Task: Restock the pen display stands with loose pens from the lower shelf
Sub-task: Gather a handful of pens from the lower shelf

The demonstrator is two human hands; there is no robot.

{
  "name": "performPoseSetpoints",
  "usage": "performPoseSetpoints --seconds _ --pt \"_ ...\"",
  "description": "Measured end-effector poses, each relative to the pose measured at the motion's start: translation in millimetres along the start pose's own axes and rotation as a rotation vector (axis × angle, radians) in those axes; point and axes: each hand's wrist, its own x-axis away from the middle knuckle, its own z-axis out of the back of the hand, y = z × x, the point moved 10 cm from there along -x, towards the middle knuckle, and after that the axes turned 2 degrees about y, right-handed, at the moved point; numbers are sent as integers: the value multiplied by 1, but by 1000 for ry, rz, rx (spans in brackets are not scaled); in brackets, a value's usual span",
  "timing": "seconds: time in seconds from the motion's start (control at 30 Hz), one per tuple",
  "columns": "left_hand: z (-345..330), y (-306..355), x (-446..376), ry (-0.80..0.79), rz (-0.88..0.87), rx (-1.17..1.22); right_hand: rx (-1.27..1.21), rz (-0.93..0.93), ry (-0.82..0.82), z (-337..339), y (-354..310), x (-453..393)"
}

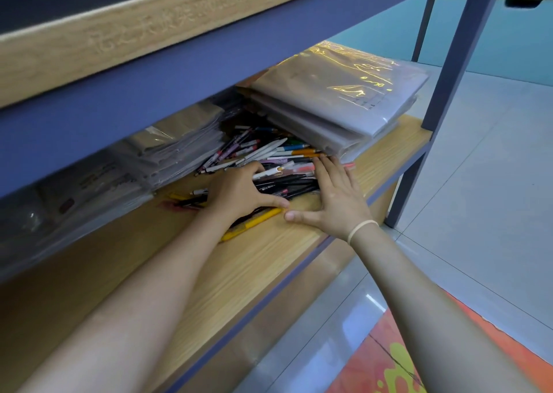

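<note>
Wooden lower shelf (278, 252): both hands' fingers (326, 171) spread flat over loose pens (287, 180).

wooden lower shelf (269, 261), loose pens (269, 156), plastic-wrapped stacks (335, 99)

Glossy grey tiled floor (484, 201), teal wall (493, 42).

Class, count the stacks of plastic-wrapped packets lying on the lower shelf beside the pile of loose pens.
2: a large stack right of the pens, and another stack to their left. Blurred packets further left may hide more.
</note>
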Motion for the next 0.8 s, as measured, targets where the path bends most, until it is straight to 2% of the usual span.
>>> performPoseSetpoints --seconds 0.3,0.4,0.57,0.67,0.8 --pt "44 6 7 104 58 -22 35 -11 -27 -2 0 0" --pt "65 -3 12 122 143 47 44 -16 -35 -2 0 -1" --pt "63 0 17 -4 183 281 56 -9 -4 4 -6 -1" --pt "61 12 21 -91 201 422 42 22 126 20 -23 4" --pt "49 40 54 -229 288 656 -258 -123 175 41 -26 38"
